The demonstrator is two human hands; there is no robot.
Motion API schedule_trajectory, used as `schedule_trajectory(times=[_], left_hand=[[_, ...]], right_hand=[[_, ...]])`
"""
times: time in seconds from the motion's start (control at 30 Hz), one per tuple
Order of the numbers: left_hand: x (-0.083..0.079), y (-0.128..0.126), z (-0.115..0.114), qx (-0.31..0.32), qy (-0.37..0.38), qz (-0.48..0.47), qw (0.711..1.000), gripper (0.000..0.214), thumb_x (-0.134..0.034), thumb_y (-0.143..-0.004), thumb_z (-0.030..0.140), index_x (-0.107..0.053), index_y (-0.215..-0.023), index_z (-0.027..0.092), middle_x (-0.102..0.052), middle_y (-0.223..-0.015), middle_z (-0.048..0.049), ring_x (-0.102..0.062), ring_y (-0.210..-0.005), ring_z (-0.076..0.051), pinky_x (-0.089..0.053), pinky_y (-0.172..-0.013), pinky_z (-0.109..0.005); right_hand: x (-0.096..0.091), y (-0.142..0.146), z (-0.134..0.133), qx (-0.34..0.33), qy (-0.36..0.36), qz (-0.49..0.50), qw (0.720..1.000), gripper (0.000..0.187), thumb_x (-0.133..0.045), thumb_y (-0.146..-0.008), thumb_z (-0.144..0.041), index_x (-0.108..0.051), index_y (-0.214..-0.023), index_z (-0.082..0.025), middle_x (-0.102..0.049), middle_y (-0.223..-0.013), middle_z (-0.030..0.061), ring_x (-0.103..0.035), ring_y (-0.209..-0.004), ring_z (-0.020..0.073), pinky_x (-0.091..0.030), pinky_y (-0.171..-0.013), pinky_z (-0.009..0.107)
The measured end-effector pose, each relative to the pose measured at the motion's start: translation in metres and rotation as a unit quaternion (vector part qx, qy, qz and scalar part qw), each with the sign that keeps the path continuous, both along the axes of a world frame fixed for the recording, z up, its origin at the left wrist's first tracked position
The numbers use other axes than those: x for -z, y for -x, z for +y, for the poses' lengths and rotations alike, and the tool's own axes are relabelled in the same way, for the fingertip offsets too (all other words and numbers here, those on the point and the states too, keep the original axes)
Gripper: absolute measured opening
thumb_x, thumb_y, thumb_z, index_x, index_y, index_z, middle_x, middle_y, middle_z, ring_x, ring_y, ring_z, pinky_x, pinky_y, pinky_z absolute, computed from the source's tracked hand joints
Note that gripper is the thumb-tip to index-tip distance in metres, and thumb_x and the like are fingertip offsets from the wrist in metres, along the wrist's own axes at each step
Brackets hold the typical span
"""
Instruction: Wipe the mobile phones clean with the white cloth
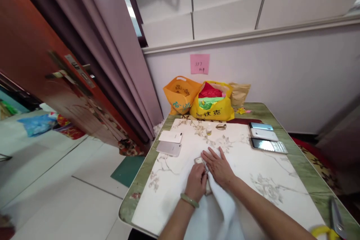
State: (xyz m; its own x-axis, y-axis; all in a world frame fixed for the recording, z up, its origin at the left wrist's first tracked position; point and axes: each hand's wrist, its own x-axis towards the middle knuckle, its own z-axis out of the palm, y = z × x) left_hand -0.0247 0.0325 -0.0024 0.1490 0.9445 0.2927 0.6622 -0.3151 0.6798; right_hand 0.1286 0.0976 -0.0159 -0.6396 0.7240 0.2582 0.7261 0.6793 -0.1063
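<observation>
A phone (208, 187) in a pale case lies in front of me on a light blue-white cloth (215, 213), partly covered by my hands. My left hand (195, 180), with a jade bangle at the wrist, rests over the phone. Its fingers are curled in and seem to pinch a fold of the cloth, though the fingertips are partly hidden. Just to the right, my right hand (218, 165) lies flat with its fingers stretched out over the cloth and the phone's right edge.
Two phones (170, 136) lie at the left and several phones (268, 145) at the right. A small bottle (209, 130) and eyeglasses (221, 126) sit farther back, before a yellow bag (215, 110) and an orange bag (180, 97). Yellow-handled scissors (323, 231) lie front right.
</observation>
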Motion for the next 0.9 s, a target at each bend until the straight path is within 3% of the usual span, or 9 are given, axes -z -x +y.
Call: schedule_trajectory(times=[0.1, 0.23, 0.37, 0.7, 0.77, 0.9], left_hand=[[0.001, 0.001, -0.001, 0.001, -0.001, -0.002, 1.000, 0.021, -0.047, -0.082, 0.007, -0.055, -0.097, 0.020, -0.061, -0.096, -0.0083, -0.053, -0.094, -0.023, -0.048, -0.085, -0.037], [0.004, 0.004, 0.000, 0.001, 0.010, -0.021, 1.000, 0.020, -0.049, -0.082, 0.008, -0.057, -0.095, 0.021, -0.062, -0.098, -0.0083, -0.055, -0.097, -0.023, -0.047, -0.087, -0.037], [0.005, 0.007, 0.003, 0.005, 0.026, -0.024, 0.999, 0.014, -0.050, -0.083, 0.010, -0.056, -0.087, 0.021, -0.063, -0.106, -0.0092, -0.055, -0.104, -0.024, -0.045, -0.094, -0.041], [-0.007, 0.008, 0.002, 0.020, 0.035, -0.004, 0.999, 0.014, -0.052, -0.076, 0.011, -0.054, -0.081, 0.024, -0.063, -0.097, -0.0072, -0.057, -0.097, -0.024, -0.048, -0.088, -0.042], [-0.008, 0.009, 0.002, 0.019, 0.040, 0.007, 0.999, 0.014, -0.052, -0.075, 0.010, -0.053, -0.079, 0.024, -0.062, -0.093, -0.0065, -0.056, -0.093, -0.024, -0.049, -0.084, -0.040], [-0.009, 0.011, 0.006, 0.028, 0.041, 0.033, 0.998, 0.015, -0.052, -0.075, 0.008, -0.053, -0.078, 0.023, -0.062, -0.091, -0.0057, -0.056, -0.091, -0.022, -0.049, -0.083, -0.038]], right_hand=[[0.008, -0.004, -0.008, 0.006, -0.047, 0.001, 0.999, 0.054, -0.033, -0.093, -0.015, -0.037, -0.146, -0.024, -0.044, -0.147, 0.0021, -0.030, -0.141, 0.0243, 0.000, -0.116, 0.057], [0.023, -0.030, -0.048, -0.008, -0.114, 0.002, 0.993, 0.055, -0.038, -0.092, -0.019, -0.035, -0.147, -0.023, -0.046, -0.147, 0.0014, -0.031, -0.140, 0.0232, 0.010, -0.116, 0.054], [0.027, -0.047, -0.072, -0.026, -0.146, 0.005, 0.989, 0.061, -0.042, -0.086, -0.013, -0.038, -0.146, -0.024, -0.049, -0.144, 0.0000, -0.030, -0.141, 0.0252, 0.009, -0.116, 0.057], [0.007, 0.006, -0.004, 0.039, -0.083, 0.040, 0.995, 0.050, -0.039, -0.091, -0.015, -0.049, -0.138, -0.027, -0.057, -0.137, 0.0007, -0.040, -0.136, 0.0243, -0.002, -0.117, 0.056], [0.009, 0.002, -0.010, 0.033, -0.081, 0.045, 0.995, 0.050, -0.041, -0.090, -0.015, -0.049, -0.138, -0.025, -0.056, -0.138, 0.0018, -0.039, -0.136, 0.0245, -0.001, -0.117, 0.056], [0.014, -0.029, -0.047, -0.025, -0.102, 0.043, 0.994, 0.059, -0.044, -0.084, -0.010, -0.045, -0.141, -0.024, -0.053, -0.140, 0.0029, -0.036, -0.138, 0.0241, 0.011, -0.117, 0.054]])
